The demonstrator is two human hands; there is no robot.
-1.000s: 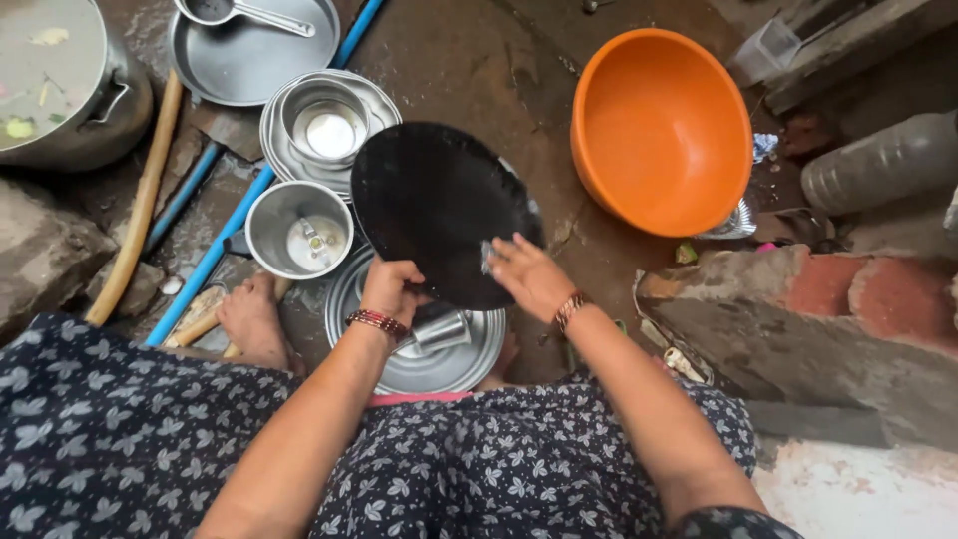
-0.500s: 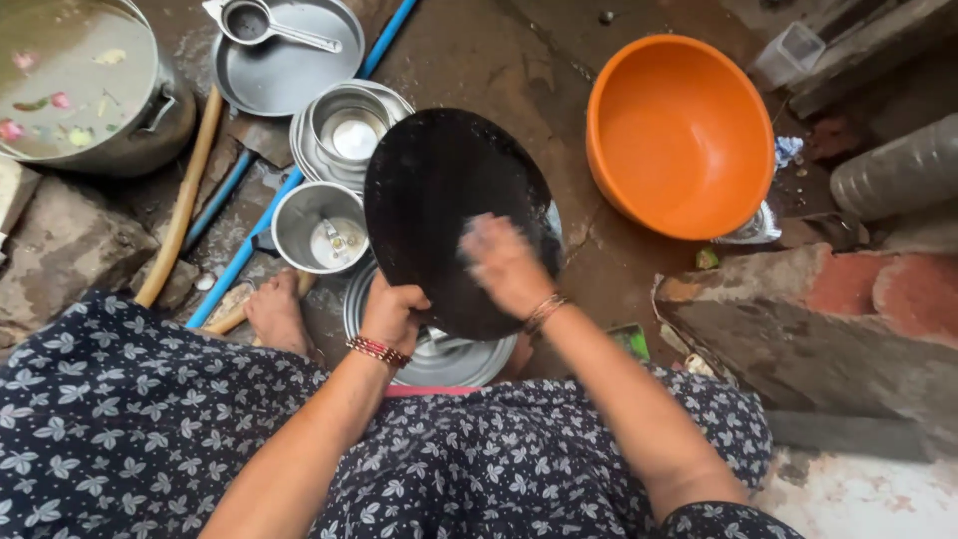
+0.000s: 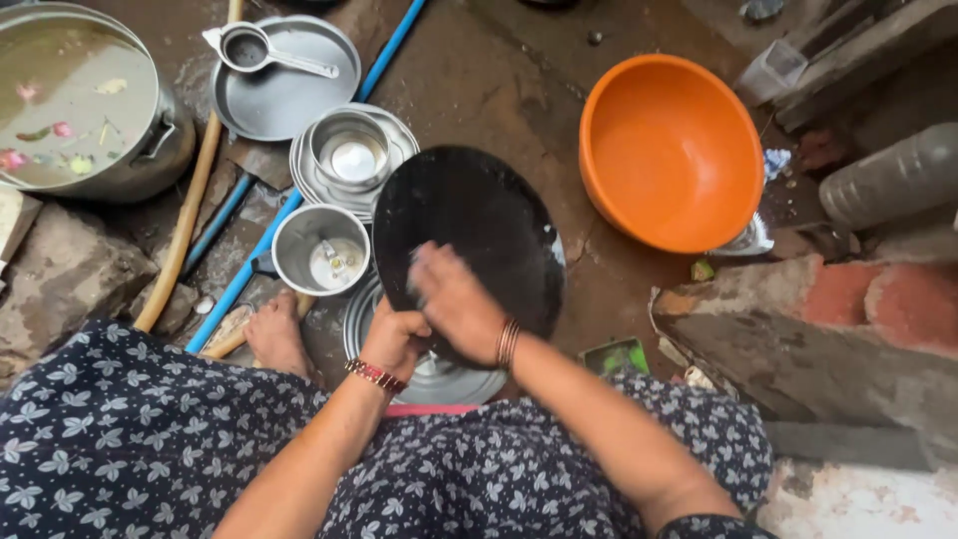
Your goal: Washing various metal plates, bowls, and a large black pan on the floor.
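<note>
squarely ahead: black pan (image 3: 479, 230) tilted over steel plate (image 3: 439, 379), left hand (image 3: 394, 339) clamped on near rim, right hand (image 3: 454, 299) flat against its face, nearer the middle.

head cam | looks steeply down | close over lap and ground

The round pan (image 3: 489, 225) is showing a flat black face, and the basin (image 3: 671, 150) is showing solid orange. The pipe (image 3: 261, 235) is showing blue, while the plates and cups (image 3: 349, 160) are showing grey steel. The dress (image 3: 140, 439) is showing a dark navy ground with a pale repeating floral print.
</note>
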